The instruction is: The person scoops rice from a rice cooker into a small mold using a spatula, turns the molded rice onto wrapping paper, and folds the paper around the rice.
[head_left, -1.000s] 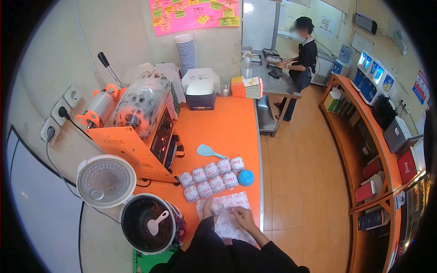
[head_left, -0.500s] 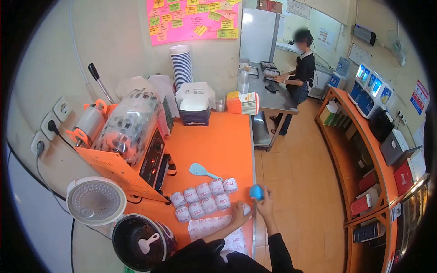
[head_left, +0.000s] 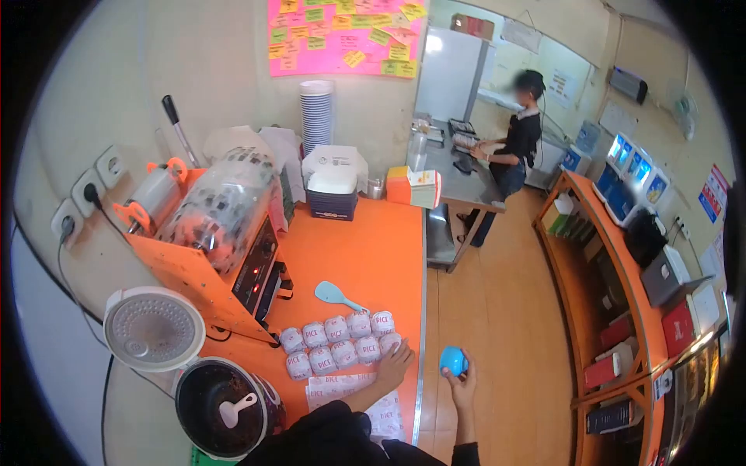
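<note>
Holding blue cup (head_left: 451, 358) in right hand (head_left: 463, 386), fingers curled round, past worktop (head_left: 350, 252) edge.
Touching wrapped bundle (head_left: 388, 342) at near row's end with left hand (head_left: 395, 367), cannot tell grip; might drop cup through loose hold.

The blue cup (head_left: 451, 360) looks like smooth, glossy plastic, while the bundles (head_left: 344, 355) wear thin, creased printed paper, like the flat sheets (head_left: 342, 386). The desk (head_left: 342, 248) has a smooth, faintly shiny surface. Clear, glossy plastic film (head_left: 224, 198) contrasts with the far desk's (head_left: 475, 183) smooth metal and the matt paddle (head_left: 332, 293), apparently plastic.
</note>
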### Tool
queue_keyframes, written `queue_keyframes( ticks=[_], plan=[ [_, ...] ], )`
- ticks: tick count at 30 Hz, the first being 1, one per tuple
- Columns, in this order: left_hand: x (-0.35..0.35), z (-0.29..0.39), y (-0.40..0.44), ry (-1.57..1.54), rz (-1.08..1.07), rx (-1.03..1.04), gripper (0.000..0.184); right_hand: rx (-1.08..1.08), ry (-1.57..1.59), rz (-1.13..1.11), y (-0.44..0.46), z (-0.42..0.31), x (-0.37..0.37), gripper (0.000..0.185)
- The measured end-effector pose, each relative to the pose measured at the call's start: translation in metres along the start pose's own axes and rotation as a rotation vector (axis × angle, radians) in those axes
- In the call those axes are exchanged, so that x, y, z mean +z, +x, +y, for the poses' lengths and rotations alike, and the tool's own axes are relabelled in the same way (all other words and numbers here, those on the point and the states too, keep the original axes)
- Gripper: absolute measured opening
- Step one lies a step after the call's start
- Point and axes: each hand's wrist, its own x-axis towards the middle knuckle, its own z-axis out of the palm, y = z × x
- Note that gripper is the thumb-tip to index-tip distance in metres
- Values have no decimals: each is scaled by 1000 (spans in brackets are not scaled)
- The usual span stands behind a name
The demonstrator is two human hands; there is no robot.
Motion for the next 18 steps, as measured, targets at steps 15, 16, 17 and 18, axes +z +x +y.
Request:
queue_keyframes(
  ticks=[15, 16, 17, 18],
  plan=[
    [-99, 6, -133, -1433, 318, -503, 108, 680, 27, -754, -84, -105, 68, 60],
    [-109, 5, -156, -1398, 399, -560, 94, 482, -247, -677, -87, -98, 79, 56],
    [-117, 1, -178, -1389, 421, -588, 94, 471, -259, -706, -92, -109, 89, 56],
    [-124, -4, -199, -1340, 269, -604, 89, 99, -370, -643, -93, -124, 100, 50]
  ],
)
